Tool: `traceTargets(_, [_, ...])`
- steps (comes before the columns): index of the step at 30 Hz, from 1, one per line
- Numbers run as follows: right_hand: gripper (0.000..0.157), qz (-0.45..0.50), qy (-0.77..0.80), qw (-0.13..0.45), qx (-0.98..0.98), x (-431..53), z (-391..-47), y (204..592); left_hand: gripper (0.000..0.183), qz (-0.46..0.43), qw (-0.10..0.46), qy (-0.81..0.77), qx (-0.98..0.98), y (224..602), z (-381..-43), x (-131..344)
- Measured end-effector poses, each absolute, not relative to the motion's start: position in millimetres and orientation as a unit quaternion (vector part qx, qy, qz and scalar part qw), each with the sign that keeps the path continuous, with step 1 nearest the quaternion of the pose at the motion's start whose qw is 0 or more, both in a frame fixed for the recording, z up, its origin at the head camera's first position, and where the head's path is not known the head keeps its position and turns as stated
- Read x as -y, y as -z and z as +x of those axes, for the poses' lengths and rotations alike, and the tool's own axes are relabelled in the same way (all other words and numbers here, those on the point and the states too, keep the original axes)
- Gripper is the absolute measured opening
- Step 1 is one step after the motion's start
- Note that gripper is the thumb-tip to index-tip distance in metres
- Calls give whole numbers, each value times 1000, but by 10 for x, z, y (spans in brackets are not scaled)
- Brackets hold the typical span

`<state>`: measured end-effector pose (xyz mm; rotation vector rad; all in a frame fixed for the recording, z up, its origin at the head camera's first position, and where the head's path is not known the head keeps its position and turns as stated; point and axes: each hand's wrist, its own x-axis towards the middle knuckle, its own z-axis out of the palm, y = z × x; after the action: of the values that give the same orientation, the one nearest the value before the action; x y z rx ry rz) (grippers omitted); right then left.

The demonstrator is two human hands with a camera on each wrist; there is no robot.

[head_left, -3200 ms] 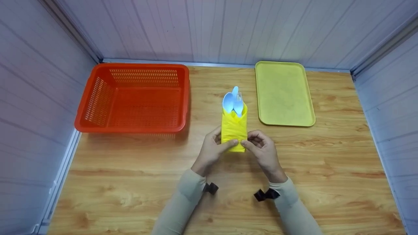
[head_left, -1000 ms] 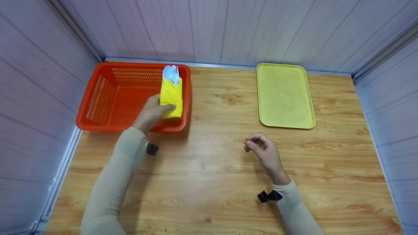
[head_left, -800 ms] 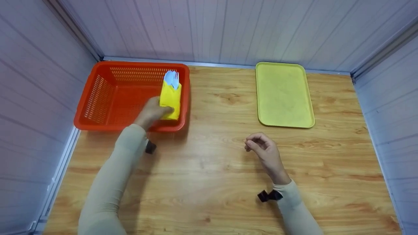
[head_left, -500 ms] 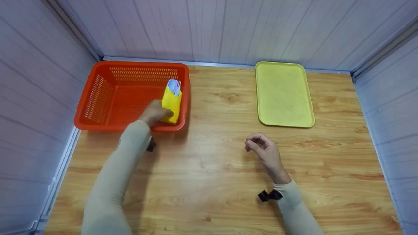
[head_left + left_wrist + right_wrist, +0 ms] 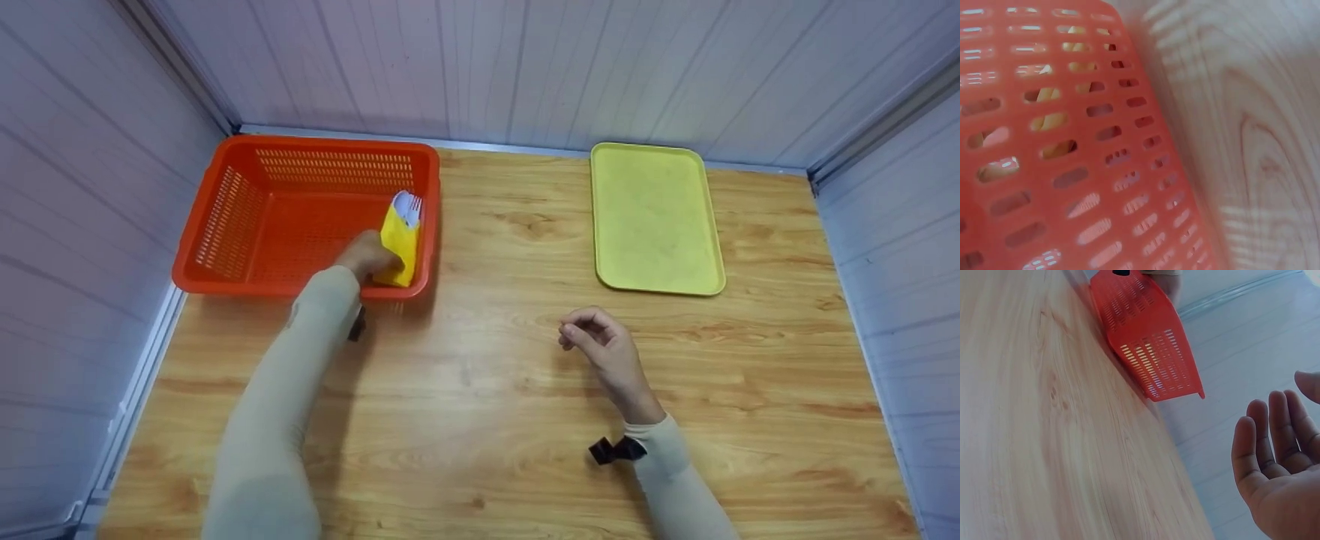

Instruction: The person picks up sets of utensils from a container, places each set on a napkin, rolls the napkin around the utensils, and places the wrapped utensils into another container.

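Inside the red-orange plastic basket (image 5: 240, 287), against its right wall, a folded yellow napkin pouch (image 5: 401, 246) stands tilted. Pale blue plastic cutlery, a spoon (image 5: 403, 204) and a fork (image 5: 415, 208), sticks out of its top. My left hand (image 5: 367, 253) grips the lower part of the pouch, reaching in over the basket's front rim; its fingers are mostly hidden. Through the slots in the left wrist view only bits of fingers and yellow show. My right hand (image 5: 607, 352) hovers over the table, fingers loosely bent, holding nothing; the right wrist view shows its palm (image 5: 1292, 500).
A yellow tray (image 5: 658, 217) lies at the back right of the wooden table (image 5: 480, 420). Pale panel walls close in the back, left and right. The basket stands in the back left corner area.
My left hand has carried the pouch from the table's middle leftward and lowered it into the basket's right end. My right hand let go of it and has since stayed in place.
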<state>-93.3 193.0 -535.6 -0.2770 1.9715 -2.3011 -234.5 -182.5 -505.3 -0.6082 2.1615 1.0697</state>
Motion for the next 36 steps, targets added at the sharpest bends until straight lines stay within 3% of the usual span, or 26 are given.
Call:
traceTargets(9, [24,-98,753,55,-648,-1948,-945,5366,59,-187,303,-342,-870,5035,-2332,1781])
traceTargets(16, [31,-102,751,57,-650,-1974,-951,5374,83,-179,249,-290,-907,5046,-2322,1758])
traceTargets(24, [21,-104,748,57,-653,-1983,-948,5370,81,-170,277,-300,-897,5057,-2365,1752])
traceTargets(36, [23,-99,746,59,-656,-1996,-944,5376,91,-157,295,-294,-895,5039,-2314,1782])
